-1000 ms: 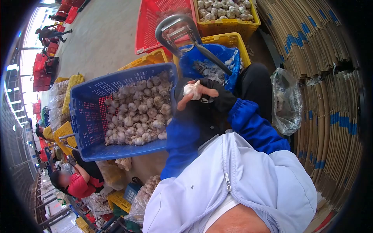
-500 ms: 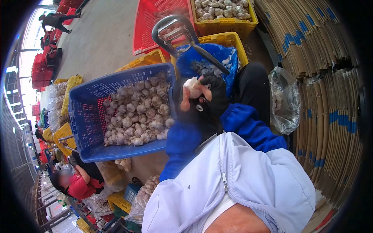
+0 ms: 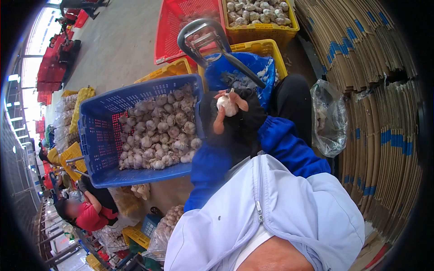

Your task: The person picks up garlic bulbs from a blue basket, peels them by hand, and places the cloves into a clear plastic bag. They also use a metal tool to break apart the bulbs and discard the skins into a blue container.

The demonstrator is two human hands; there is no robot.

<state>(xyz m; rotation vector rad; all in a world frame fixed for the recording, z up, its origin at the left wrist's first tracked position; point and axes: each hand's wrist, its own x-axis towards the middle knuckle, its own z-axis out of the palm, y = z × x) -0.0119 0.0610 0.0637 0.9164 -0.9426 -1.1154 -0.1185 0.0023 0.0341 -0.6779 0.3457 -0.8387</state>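
Between both hands, in front of my lap, is a whitish garlic bulb point(image 3: 227, 105). My left hand point(image 3: 219, 118), in a dark glove with bare fingertips, grips it from the left side. From the right, my right hand point(image 3: 246, 105), gloved the same way, has its bare fingers wrapped on the bulb. To the left of them is a blue crate point(image 3: 100, 131) holding many garlic bulbs point(image 3: 158, 128). Just beyond the hands, a yellow crate lined with a blue plastic bag point(image 3: 271, 81) contains loose skins.
A metal-and-black handle point(image 3: 203, 34) arches over the lined crate. Red point(image 3: 165, 40) and yellow point(image 3: 266, 32) crates of garlic stand farther ahead. Stacked flat cartons point(image 3: 384, 135) and a clear bag point(image 3: 330, 118) are at right. A person in red point(image 3: 90, 217) is at lower left.
The bulb looks rounder and whiter, and more of it shows between my fingers. My left fingers have shifted slightly. A person walking at the upper left has moved toward the top edge.
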